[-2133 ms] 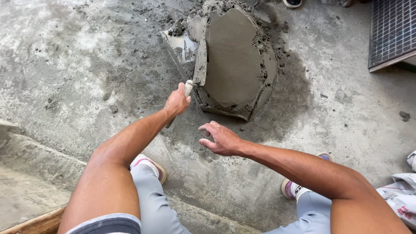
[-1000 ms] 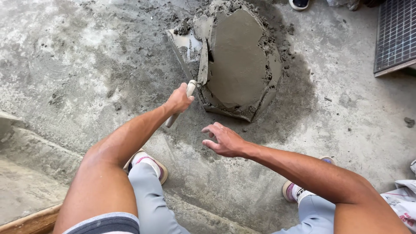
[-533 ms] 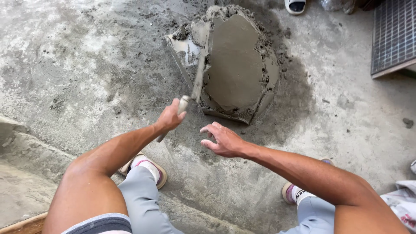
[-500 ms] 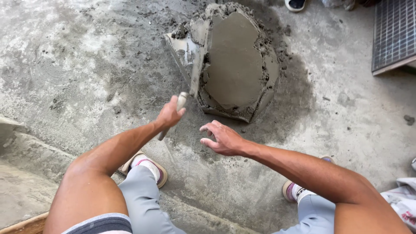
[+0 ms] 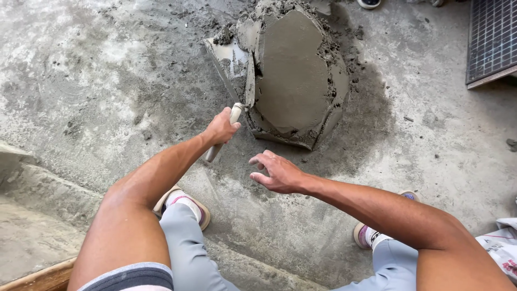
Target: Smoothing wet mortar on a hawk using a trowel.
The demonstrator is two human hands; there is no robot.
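Down at the centre, the left hand [image 5: 222, 128] is wrapped tight around the pale handle of a trowel [image 5: 237, 81]; the handle slants out below the fist, and the flat blade stands on edge against the left flank of a mound of wet mortar [image 5: 293, 70], grey paste smeared over its face; the right hand [image 5: 277, 172] hovers just below the mound with the fingers spread and slightly curled, holding nothing and touching nothing. Between the two hands lies only damp concrete floor [image 5: 97, 81]; the mound itself has a broad smoothed face on top and crumbly, rough edges at its far side, and a dark wet stain rings it on the floor. Nearer the body, both knees in light grey trousers frame the view; a shoe [image 5: 183, 202] sits under the left forearm and another shoe [image 5: 371, 234] shows under the right arm. Further out, a dark grid-patterned mat [image 5: 493, 40] lies at the upper right; a crumpled sack [image 5: 503, 250] shows at the lower right edge; a wooden board [image 5: 37, 277] crosses the lower left corner.
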